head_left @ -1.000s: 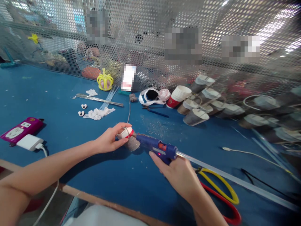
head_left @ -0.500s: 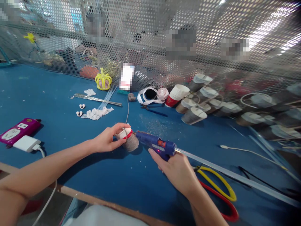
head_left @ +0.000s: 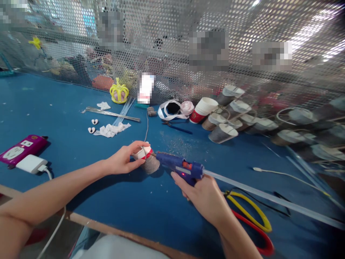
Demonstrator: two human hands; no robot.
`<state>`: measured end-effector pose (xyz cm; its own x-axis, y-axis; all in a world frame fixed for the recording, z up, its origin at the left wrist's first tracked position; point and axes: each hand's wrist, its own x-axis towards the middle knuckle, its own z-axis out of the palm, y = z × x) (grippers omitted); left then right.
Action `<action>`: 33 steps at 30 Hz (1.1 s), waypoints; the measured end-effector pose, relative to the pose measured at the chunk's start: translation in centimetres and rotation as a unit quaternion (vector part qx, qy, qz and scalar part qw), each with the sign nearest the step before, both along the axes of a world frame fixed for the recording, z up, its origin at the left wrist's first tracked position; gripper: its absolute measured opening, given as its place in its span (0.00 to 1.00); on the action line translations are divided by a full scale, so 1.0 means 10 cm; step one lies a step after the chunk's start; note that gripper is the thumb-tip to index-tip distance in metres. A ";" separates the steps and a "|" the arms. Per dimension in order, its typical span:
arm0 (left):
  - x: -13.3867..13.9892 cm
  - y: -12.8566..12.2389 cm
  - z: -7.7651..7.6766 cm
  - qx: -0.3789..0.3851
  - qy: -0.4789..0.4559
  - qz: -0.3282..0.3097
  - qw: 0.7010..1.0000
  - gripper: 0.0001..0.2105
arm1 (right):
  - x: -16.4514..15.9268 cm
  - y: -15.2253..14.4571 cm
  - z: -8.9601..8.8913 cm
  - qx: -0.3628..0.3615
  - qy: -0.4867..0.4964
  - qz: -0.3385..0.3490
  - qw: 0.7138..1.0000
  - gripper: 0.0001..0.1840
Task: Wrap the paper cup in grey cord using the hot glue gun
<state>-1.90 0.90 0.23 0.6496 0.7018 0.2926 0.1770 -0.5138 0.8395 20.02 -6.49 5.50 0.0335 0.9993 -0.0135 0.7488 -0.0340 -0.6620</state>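
My left hand (head_left: 128, 158) grips a small paper cup (head_left: 150, 164) that lies tipped over the blue table, its lower part wrapped in grey-brown yarn and a red and white band still bare. A strand of grey yarn (head_left: 147, 129) runs from the cup back to a small yarn ball (head_left: 151, 111). In my right hand (head_left: 206, 198) is a blue hot glue gun (head_left: 179, 167), its red light lit and a long clear glue stick (head_left: 258, 195) sticking out of the back. The nozzle points at the cup's side, close to the red band; whether it touches I cannot tell.
Yellow and red handles (head_left: 253, 212) lie by my right forearm. White paper cups (head_left: 203, 109), several wrapped cups (head_left: 223, 133) and pliers (head_left: 176, 127) stand or lie farther back. A purple power strip (head_left: 24, 149) is at left. Perforated metal mesh (head_left: 167, 46) closes off the back.
The glue gun and my right hand have shifted very slightly right. My left hand keeps its hold on the cup, almost unmoved.
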 end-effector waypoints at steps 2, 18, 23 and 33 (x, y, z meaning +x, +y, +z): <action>0.00 0.00 0.00 0.000 -0.002 -0.001 1.000 0.19 | 0.00 0.01 0.00 -0.021 0.011 -0.017 1.000 0.17; 0.00 0.00 0.00 0.005 -0.005 0.002 1.000 0.19 | 0.01 0.02 0.02 -0.078 0.053 -0.042 0.995 0.18; 0.01 0.00 0.00 0.002 -0.004 0.001 1.000 0.19 | 0.00 0.02 0.02 -0.085 0.058 -0.055 0.993 0.18; 0.00 -0.02 0.00 0.002 0.000 -0.004 1.000 0.20 | 0.00 0.01 0.04 -0.082 0.040 -0.037 0.995 0.17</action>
<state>-1.93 0.73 0.20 0.6545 0.6954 0.2967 0.1723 -0.5193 0.8371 20.04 -6.41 5.87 0.0992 0.9784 -0.1815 0.6855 -0.1994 -0.7003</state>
